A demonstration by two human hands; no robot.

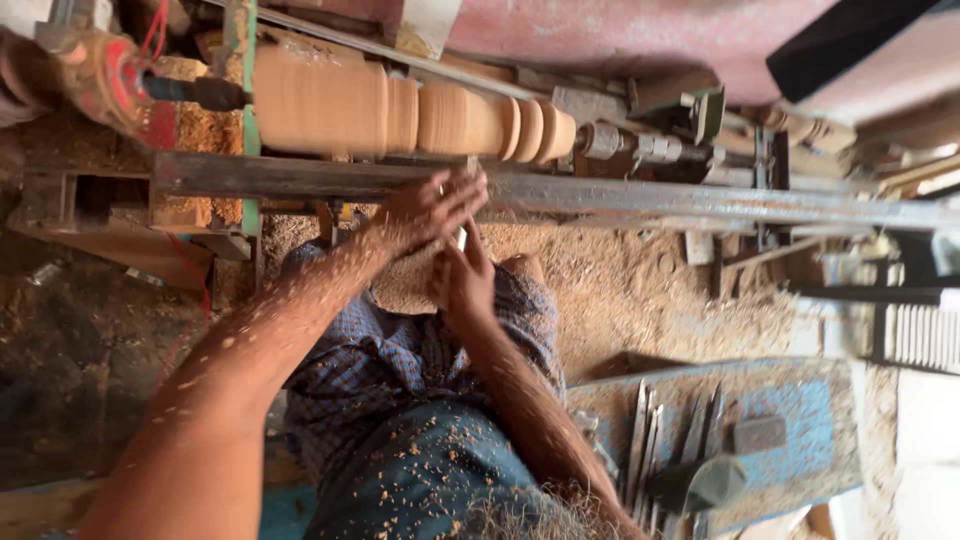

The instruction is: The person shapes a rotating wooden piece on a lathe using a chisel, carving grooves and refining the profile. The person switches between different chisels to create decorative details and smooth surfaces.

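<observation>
Below the lathe's steel rail, your left hand and right hand are gripping a thin metal tool together, fingers closed, near the turned wooden spindle.

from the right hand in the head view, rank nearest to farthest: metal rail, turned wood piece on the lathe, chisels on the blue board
From the right hand:
1. Metal rail, just above the fingertips.
2. Turned wood piece, beyond the rail, on the lathe.
3. Chisels, low on the right, on the blue board.
</observation>
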